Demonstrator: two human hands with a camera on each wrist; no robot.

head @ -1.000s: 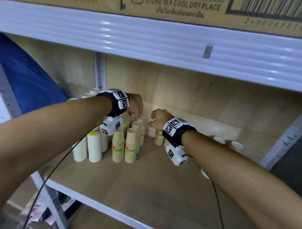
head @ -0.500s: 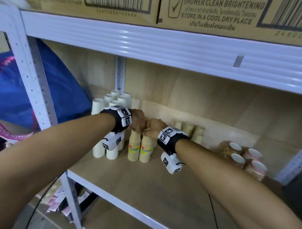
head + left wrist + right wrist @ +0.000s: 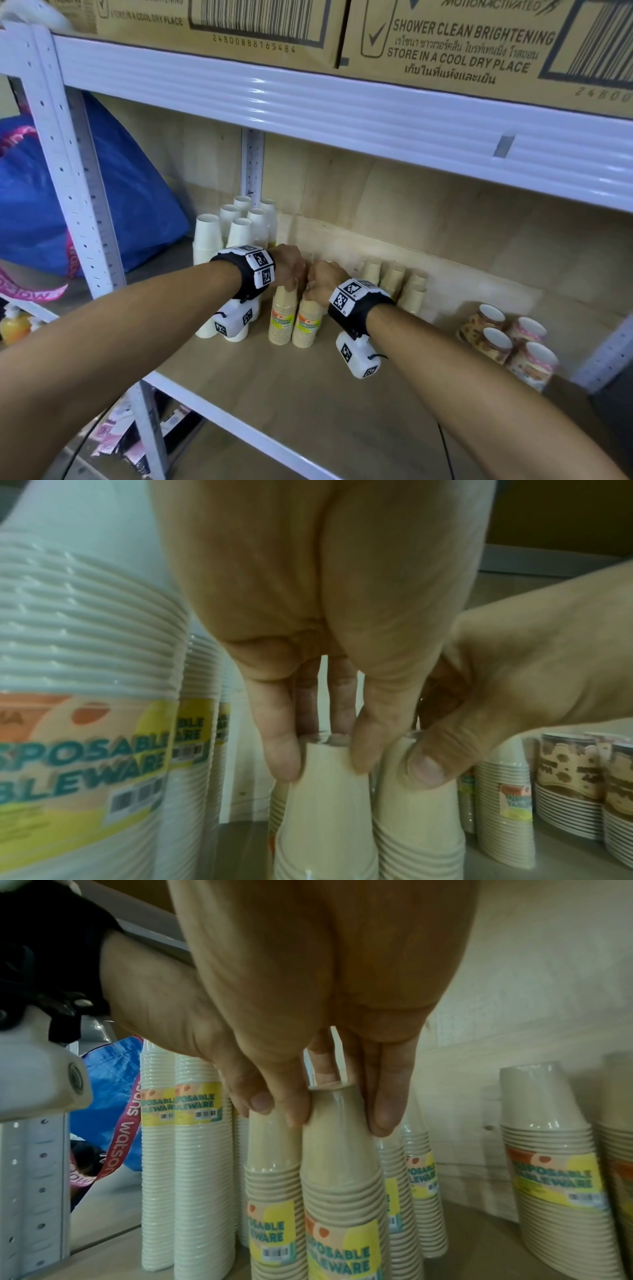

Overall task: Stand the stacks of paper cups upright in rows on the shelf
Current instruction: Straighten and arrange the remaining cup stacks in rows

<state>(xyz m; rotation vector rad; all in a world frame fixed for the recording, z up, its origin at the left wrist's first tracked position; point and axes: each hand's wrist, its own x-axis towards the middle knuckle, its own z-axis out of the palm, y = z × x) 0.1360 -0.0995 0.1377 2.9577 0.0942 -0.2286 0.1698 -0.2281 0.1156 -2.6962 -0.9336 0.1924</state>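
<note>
Two tan wrapped cup stacks stand upright side by side on the wooden shelf (image 3: pixel 308 394). My left hand (image 3: pixel 291 270) pinches the top of the left tan stack (image 3: pixel 282 318) from above; in the left wrist view its fingertips (image 3: pixel 284 758) clamp that stack (image 3: pixel 325 818). My right hand (image 3: pixel 323 281) grips the top of the right tan stack (image 3: pixel 308 327), shown in the right wrist view as the hand (image 3: pixel 342 1118) round the stack (image 3: pixel 342 1191). The two hands almost touch.
Tall white cup stacks (image 3: pixel 233 229) stand in rows at the back left by the shelf post (image 3: pixel 252 164). More tan stacks (image 3: pixel 394 281) stand by the back wall. Patterned cup stacks (image 3: pixel 496 335) lie at the right. The upper shelf beam (image 3: pixel 342 113) hangs low overhead.
My right hand has brought its tan stack leftward to stand beside the stack under my left hand. Both hands now sit close together.
</note>
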